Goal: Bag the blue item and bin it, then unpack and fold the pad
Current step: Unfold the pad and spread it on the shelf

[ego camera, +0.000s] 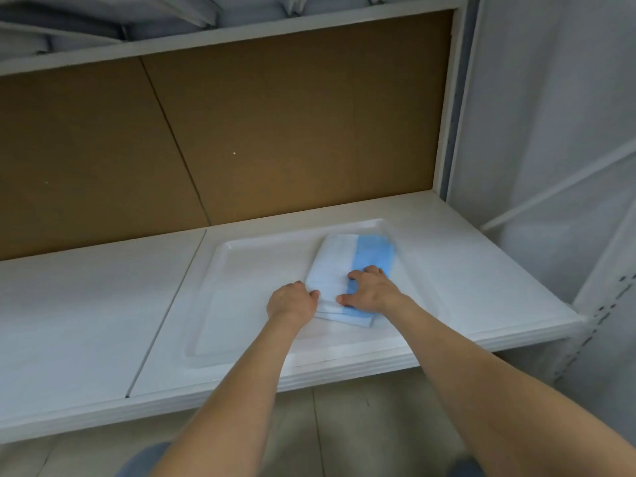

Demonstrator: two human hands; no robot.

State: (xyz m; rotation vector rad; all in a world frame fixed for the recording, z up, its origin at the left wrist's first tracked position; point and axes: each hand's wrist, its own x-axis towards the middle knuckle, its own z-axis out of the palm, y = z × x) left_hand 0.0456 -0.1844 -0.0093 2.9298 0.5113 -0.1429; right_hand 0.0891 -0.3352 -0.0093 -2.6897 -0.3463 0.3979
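The left hand (292, 302) curls its fingers around the near left edge of the pad (339, 259). The right hand (370, 290) presses down on the pad with spread fingers. The white and blue pad lies folded in layers on a white tray (241, 287) on a shelf (86, 321). No bag or bin shows. Folding looks nearly finished, with perhaps a last crease left.

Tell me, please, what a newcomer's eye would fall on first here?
A folded white-and-blue pad lies in the right part of a white tray on the shelf. The right hand presses on its near end, and the left hand touches its near left edge. Behind stands a large brown board.
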